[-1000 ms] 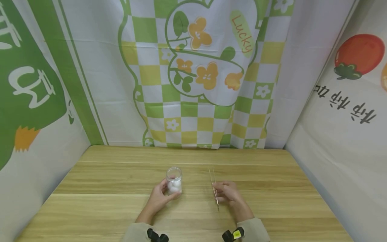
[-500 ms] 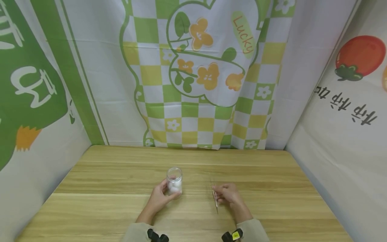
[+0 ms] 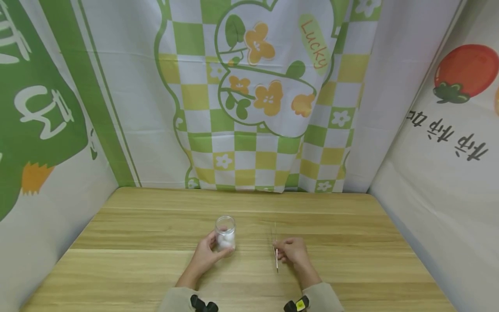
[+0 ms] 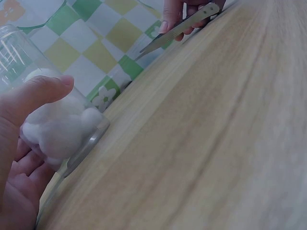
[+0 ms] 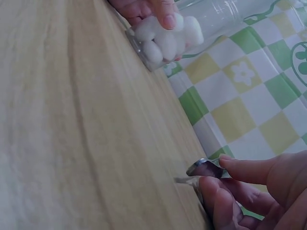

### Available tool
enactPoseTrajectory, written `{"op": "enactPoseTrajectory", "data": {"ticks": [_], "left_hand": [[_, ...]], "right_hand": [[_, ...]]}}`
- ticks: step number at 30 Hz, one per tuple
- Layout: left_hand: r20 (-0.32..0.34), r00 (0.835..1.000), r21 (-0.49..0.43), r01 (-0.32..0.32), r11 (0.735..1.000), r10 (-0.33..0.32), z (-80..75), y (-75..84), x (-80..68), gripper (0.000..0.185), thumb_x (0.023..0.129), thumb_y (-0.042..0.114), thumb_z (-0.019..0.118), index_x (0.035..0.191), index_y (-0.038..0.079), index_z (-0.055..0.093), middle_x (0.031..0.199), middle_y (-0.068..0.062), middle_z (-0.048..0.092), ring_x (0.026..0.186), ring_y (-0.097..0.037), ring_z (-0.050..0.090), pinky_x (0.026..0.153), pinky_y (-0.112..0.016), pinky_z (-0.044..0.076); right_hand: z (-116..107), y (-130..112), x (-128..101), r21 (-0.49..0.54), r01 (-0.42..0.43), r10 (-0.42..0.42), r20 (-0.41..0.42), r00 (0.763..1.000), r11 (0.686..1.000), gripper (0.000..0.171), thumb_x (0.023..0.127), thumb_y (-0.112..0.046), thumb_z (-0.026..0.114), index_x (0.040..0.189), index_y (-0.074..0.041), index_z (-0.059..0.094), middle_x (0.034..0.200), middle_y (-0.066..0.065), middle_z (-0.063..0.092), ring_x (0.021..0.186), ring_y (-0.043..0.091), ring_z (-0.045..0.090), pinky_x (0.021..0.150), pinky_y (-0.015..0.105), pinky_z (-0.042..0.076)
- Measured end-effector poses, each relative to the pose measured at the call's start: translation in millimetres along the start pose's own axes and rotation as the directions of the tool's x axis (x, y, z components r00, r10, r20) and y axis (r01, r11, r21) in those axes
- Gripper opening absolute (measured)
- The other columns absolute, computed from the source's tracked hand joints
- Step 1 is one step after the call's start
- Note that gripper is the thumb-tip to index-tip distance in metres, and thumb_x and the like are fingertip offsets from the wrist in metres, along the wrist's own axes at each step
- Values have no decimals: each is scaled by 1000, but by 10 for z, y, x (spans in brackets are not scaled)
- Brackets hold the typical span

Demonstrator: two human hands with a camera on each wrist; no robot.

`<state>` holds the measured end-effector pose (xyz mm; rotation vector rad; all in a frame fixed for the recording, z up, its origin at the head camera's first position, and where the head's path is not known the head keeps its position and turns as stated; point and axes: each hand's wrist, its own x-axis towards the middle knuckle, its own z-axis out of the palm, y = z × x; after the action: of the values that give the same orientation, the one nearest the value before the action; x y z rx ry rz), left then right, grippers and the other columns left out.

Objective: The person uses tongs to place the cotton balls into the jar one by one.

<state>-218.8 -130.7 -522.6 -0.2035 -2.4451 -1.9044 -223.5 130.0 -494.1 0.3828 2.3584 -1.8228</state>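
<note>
In the head view my left hand (image 3: 204, 256) grips a clear open-topped jar (image 3: 225, 224) around its side, thumb in front and fingers behind. White cotton balls (image 4: 60, 127) fill the lower part of the jar, which stands upright on the table. To the right of it, my right hand (image 3: 295, 252) pinches a pair of thin metal tweezers (image 3: 277, 261) between thumb and fingers. Their two slender tips point away from me, apart from each other and from the jar. In the right wrist view the near end of the tweezers (image 5: 204, 167) shows close over the tabletop.
A wood-grain table (image 3: 156, 225) lies under both hands. Behind it hangs a green, yellow and white checked cloth (image 3: 245, 158), and printed white cloths (image 3: 425, 186) flank both sides. Each sleeve carries a small black device (image 3: 203, 304) at the wrist.
My right hand has drawn slightly towards me with the tweezers, which have swung to point straighter away from me. The left hand and the jar have stayed in place.
</note>
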Motion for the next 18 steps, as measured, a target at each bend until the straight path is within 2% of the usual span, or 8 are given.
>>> {"op": "enactPoseTrajectory", "data": {"ticks": [9, 13, 18], "left_hand": [[-8, 1000, 11, 7, 1000, -7, 3, 23, -4, 63, 78, 15, 80, 133, 1, 52, 130, -18, 63, 124, -34, 58, 112, -50, 44], [-6, 1000, 14, -4, 1000, 4, 0, 33, -5, 62, 78, 15, 79, 132, 1, 52, 129, -20, 63, 123, -35, 59, 110, -50, 46], [-3, 1000, 2, 12, 1000, -12, 0, 24, -10, 64, 78, 15, 80, 134, 2, 52, 131, -20, 62, 124, -35, 58, 110, -49, 47]], "right_hand": [[8, -32, -29, -66, 35, -37, -42, 998, 997, 19, 83, -7, 72, 85, 12, 71, 47, -3, 60, 40, 2, 54, 40, 14, 49], [1, -37, -30, -101, 51, -56, -46, 997, 994, 18, 83, -7, 73, 82, 11, 71, 48, -2, 62, 40, 2, 54, 40, 15, 49], [1, -36, -31, -122, 53, -59, -49, 997, 991, 18, 82, -7, 73, 79, 10, 72, 48, -1, 62, 39, 2, 54, 39, 15, 49]]}}
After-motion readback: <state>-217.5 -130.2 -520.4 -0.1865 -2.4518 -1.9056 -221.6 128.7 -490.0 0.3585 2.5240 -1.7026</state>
